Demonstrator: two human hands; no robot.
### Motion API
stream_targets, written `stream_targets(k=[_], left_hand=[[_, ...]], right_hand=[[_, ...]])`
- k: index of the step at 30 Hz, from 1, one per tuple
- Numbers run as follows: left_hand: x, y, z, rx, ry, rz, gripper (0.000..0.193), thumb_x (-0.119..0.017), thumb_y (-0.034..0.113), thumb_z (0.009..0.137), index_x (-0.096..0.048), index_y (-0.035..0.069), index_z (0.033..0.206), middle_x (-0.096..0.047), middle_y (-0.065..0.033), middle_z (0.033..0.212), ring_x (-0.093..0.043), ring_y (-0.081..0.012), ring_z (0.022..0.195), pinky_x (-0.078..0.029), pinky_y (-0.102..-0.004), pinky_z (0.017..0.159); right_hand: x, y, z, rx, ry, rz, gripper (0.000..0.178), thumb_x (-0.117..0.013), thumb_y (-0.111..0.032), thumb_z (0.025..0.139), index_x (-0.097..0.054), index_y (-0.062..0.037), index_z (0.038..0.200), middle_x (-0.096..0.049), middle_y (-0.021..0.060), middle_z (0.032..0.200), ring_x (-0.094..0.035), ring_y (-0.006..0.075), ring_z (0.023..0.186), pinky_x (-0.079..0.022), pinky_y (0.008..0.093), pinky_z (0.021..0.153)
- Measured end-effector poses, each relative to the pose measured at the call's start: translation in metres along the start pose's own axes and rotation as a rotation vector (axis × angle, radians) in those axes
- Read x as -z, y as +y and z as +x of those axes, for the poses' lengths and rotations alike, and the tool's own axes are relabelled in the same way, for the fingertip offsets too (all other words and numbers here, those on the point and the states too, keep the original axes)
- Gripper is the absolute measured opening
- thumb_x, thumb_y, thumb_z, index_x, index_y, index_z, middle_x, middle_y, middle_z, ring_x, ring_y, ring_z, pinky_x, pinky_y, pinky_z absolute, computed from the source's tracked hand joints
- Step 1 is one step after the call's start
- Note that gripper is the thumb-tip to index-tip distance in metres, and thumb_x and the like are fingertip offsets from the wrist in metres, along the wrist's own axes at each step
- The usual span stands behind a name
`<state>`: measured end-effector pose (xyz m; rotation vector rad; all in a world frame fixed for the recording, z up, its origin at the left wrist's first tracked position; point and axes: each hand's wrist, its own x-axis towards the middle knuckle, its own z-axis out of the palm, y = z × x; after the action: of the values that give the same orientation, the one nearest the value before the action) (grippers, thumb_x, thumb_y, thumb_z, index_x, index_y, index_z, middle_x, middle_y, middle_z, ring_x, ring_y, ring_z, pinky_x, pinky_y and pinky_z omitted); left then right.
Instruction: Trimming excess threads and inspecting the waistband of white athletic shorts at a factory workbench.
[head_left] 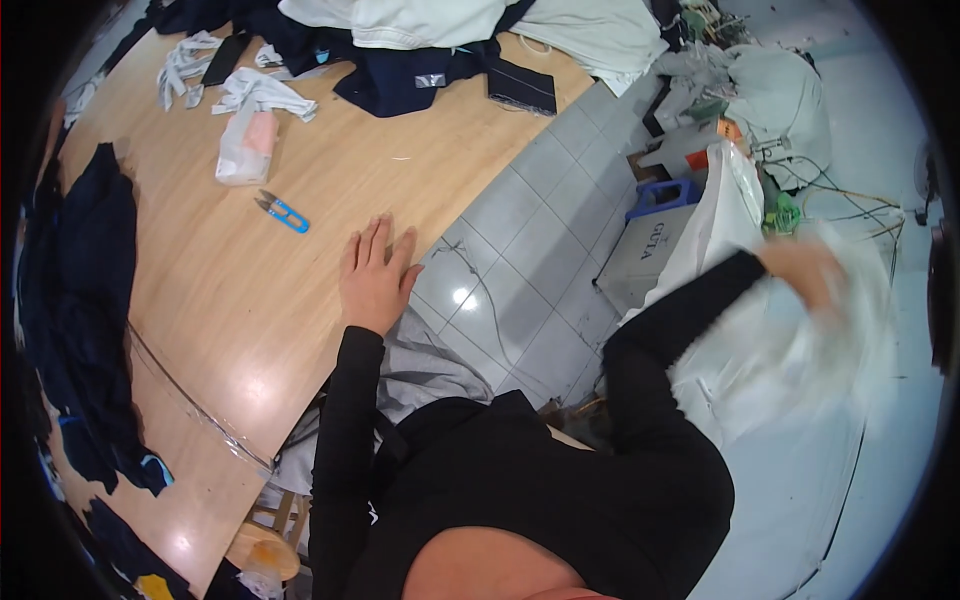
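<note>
The left hand (375, 275) lay flat and open on the edge of the wooden table (230, 300), fingers spread and holding nothing, with the blue thread snips (283, 212) just beyond its fingertips to the left. The right hand (805, 270) reached out to the side into a big white plastic bag (790, 350); it was blurred, so its grip could not be told.
</note>
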<state>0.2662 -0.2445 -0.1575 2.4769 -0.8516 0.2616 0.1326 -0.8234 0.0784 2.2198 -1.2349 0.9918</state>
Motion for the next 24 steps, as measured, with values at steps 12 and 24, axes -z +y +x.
stream_targets(k=[12, 24], left_hand=[[-0.005, 0.002, 0.006, -0.006, 0.067, -0.052, 0.056, -0.075, 0.043, 0.094, -0.064, 0.022, 0.145, -0.052, -0.0123, 0.159, -0.047, -0.0297, 0.149, -0.036, -0.0499, 0.124], [-0.008, 0.000, 0.008, 0.018, 0.034, -0.063, 0.056, -0.075, 0.041, 0.094, -0.064, 0.022, 0.145, -0.050, -0.0123, 0.162, -0.046, -0.0291, 0.150, -0.033, -0.0501, 0.125]], right_hand=[[-0.188, -0.105, -0.213, 0.426, -0.761, 0.283, 0.044, -0.074, -0.035, 0.089, -0.075, -0.0053, 0.121, -0.074, 0.0246, 0.116, -0.071, 0.0456, 0.108, -0.056, 0.0562, 0.093], [0.295, -0.030, 0.042, 0.017, 1.524, 0.404, 0.049, -0.064, -0.013, 0.097, -0.056, 0.0095, 0.140, -0.066, 0.0274, 0.135, -0.063, 0.0403, 0.126, -0.048, 0.0473, 0.110]])
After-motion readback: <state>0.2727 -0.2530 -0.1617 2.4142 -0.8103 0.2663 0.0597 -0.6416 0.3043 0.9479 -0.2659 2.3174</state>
